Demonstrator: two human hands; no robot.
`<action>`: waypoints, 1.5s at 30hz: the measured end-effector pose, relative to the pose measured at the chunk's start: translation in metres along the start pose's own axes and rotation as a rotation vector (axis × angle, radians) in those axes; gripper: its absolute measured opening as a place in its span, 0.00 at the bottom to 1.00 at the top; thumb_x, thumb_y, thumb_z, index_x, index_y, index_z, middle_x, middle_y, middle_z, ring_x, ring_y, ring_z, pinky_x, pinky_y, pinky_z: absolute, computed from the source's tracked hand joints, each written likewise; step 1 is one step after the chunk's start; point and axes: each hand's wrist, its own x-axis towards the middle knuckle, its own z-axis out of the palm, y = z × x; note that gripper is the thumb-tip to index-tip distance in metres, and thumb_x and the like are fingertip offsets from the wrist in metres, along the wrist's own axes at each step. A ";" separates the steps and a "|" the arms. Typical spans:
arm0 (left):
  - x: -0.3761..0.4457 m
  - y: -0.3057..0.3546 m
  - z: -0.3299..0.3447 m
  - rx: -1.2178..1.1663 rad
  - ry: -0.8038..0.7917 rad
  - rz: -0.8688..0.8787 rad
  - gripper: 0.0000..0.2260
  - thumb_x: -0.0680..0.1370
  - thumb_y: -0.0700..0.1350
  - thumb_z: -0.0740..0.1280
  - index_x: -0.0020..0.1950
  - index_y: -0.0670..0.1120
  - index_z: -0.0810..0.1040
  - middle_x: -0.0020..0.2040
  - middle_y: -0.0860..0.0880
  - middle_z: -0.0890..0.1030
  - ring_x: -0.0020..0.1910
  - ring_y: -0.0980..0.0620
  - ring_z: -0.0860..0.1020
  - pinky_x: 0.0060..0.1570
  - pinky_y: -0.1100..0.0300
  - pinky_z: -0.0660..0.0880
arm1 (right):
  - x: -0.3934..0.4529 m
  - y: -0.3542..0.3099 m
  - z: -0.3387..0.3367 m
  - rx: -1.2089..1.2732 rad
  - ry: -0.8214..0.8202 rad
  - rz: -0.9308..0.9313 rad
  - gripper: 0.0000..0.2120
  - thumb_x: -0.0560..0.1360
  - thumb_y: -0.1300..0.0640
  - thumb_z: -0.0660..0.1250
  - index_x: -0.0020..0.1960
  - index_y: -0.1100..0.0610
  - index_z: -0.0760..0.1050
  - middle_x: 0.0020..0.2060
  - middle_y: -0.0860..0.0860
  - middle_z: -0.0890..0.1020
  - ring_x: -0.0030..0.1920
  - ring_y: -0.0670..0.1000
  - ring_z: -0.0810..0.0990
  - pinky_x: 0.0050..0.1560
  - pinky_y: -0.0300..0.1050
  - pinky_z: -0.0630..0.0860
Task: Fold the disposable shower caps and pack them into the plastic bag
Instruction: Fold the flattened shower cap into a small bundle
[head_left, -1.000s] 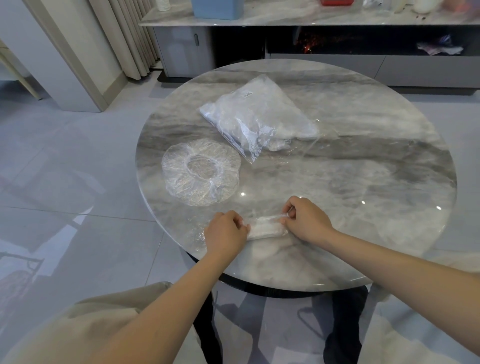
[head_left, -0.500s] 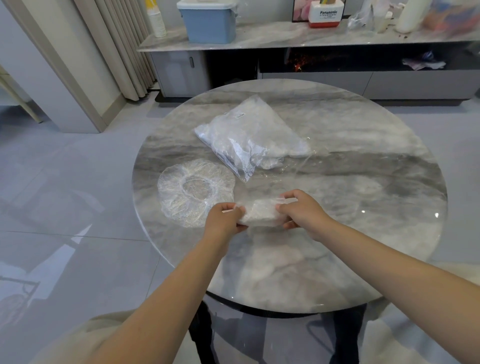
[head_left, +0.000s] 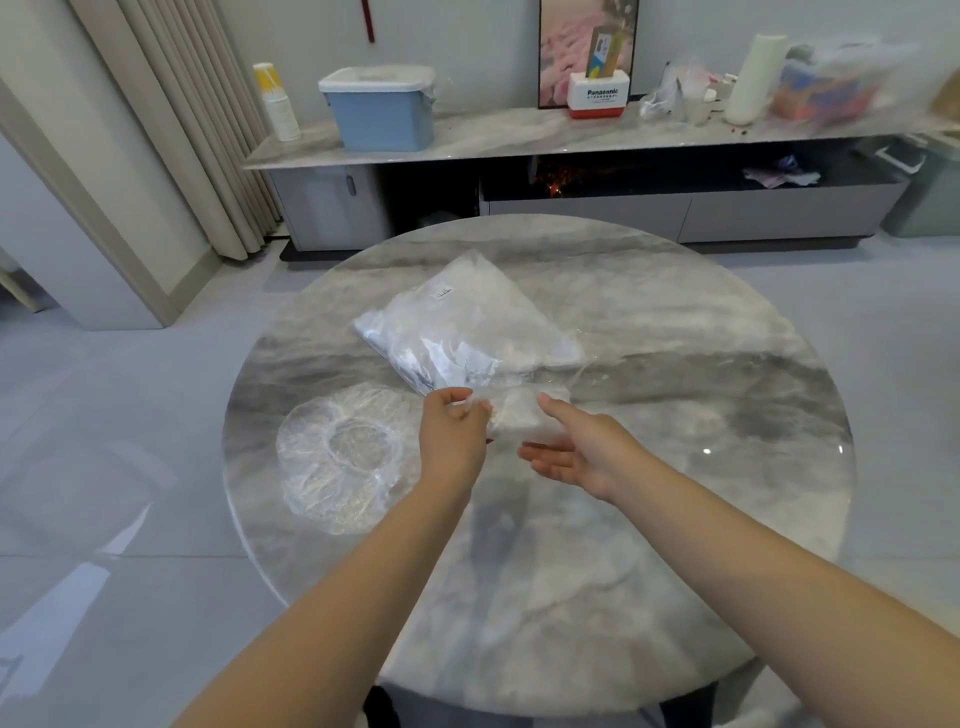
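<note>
Head view, and both hands are up at the centre of the frame, over the round marble table (head_left: 675, 519). The left hand (head_left: 452, 441) is curled, thumb and fingers pinching clear film at the near edge of the plastic bag (head_left: 467, 332), it seems to be the mouth. The right hand (head_left: 582, 452) is spread, palm up, fingers loose, with the folded shower cap (head_left: 514, 418) lying against its thumb and not gripped. That white bundle sits between the two hands, touching the bag's edge; whether it has entered the opening, the blur won't say.

The bag lies just above the hands, already bulging with white material. At centre left, an unfolded shower cap (head_left: 348, 457) lies flat on the table, close beside the left wrist.

So this looks like the packing step. To do it well, the left pinch should lift one film layer only, so the mouth gapes. The right hand would best close on the bundle and slide it in narrow end first, keeping the fold pressed flat so it can't spring open. Thin film clings; a slow push suits.
</note>
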 end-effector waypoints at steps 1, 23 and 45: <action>0.001 0.001 0.004 -0.015 -0.023 -0.016 0.09 0.77 0.40 0.64 0.57 0.45 0.70 0.50 0.45 0.78 0.48 0.48 0.80 0.42 0.60 0.78 | 0.003 -0.003 0.000 0.016 0.011 -0.037 0.14 0.74 0.52 0.71 0.53 0.60 0.74 0.46 0.60 0.82 0.39 0.55 0.84 0.33 0.43 0.80; 0.076 -0.027 0.024 0.931 0.142 0.462 0.17 0.76 0.52 0.68 0.60 0.47 0.71 0.58 0.48 0.73 0.58 0.48 0.71 0.54 0.57 0.67 | 0.095 -0.030 0.006 -0.339 0.315 -0.350 0.13 0.72 0.72 0.61 0.45 0.55 0.65 0.40 0.50 0.72 0.23 0.51 0.79 0.31 0.42 0.74; 0.090 -0.048 0.012 0.685 0.111 0.482 0.02 0.78 0.41 0.64 0.49 0.44 0.74 0.49 0.53 0.69 0.40 0.53 0.74 0.36 0.60 0.71 | 0.176 -0.012 0.038 -0.962 0.259 -0.713 0.20 0.72 0.61 0.69 0.63 0.54 0.76 0.60 0.55 0.70 0.62 0.56 0.69 0.63 0.44 0.66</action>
